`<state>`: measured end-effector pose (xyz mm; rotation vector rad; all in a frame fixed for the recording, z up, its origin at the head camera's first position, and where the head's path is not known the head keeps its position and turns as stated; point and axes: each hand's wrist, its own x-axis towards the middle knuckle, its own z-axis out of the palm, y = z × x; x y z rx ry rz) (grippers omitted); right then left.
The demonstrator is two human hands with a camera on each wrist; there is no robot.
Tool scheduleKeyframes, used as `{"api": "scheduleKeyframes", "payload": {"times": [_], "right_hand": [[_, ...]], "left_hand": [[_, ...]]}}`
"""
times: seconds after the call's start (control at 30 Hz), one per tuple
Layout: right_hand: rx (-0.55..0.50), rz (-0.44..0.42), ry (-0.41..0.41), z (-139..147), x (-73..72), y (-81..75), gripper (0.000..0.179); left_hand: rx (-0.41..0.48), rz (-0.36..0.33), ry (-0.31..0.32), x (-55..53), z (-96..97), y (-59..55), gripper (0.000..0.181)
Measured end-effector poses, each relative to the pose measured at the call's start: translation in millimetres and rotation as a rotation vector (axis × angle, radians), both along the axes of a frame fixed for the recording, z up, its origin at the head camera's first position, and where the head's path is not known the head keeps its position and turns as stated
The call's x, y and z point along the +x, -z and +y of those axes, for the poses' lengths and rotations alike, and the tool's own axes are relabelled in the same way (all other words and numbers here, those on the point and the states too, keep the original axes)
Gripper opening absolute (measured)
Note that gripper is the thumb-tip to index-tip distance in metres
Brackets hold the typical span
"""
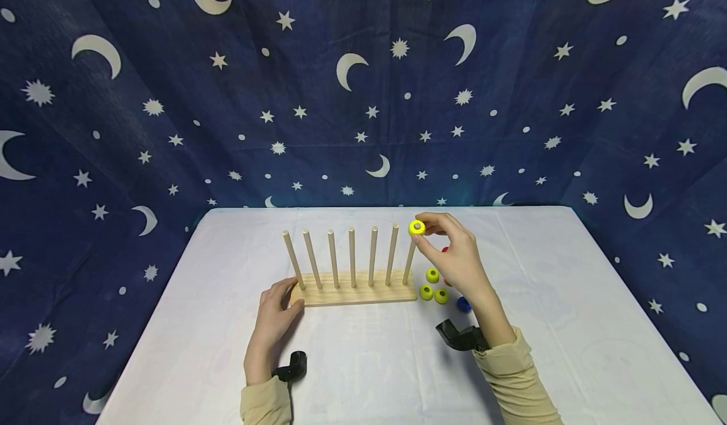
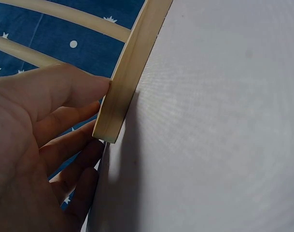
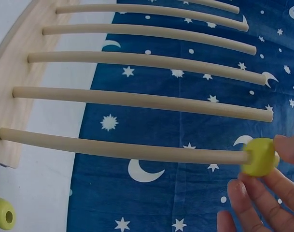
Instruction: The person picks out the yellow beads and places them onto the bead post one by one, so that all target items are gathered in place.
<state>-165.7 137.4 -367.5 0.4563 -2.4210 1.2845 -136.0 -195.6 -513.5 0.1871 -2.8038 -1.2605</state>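
A wooden peg rack [image 1: 358, 296] with several upright pegs stands on the table. At its left end my left hand [image 1: 274, 316] grips the base, the thumb on the near side and the fingers around the far side. My right hand [image 1: 461, 261] pinches a yellow bead [image 3: 260, 158] between thumb and fingers at the top of the rightmost peg [image 3: 137, 149]. The peg's tip sits in the bead's hole. On the table right of the rack lie several more yellow beads [image 1: 441, 296].
A blue bead [image 1: 464, 304] lies near the right forearm. A red bead [image 1: 445, 249] and an orange bead [image 1: 447, 282] are mostly hidden behind the right hand. A white cloth covers the table [image 1: 363, 362]; a dark blue star-and-moon curtain [image 1: 318, 153] hangs behind.
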Motion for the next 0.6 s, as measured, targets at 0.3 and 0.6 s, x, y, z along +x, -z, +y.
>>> {"api": "scheduleKeyframes", "payload": {"times": [0.3,0.6], "right_hand": [[-0.016,0.011,-0.006,2.7,0.9,-0.6,0.034],[-0.035,0.018,0.018,9.0,4.9,0.6,0.032]], "left_hand": [[-0.008,-0.01,0.014,-0.1,0.4,-1.4,0.051],[-0.012,-0.018,0.013,0.0,0.1,-1.7,0.05]]}}
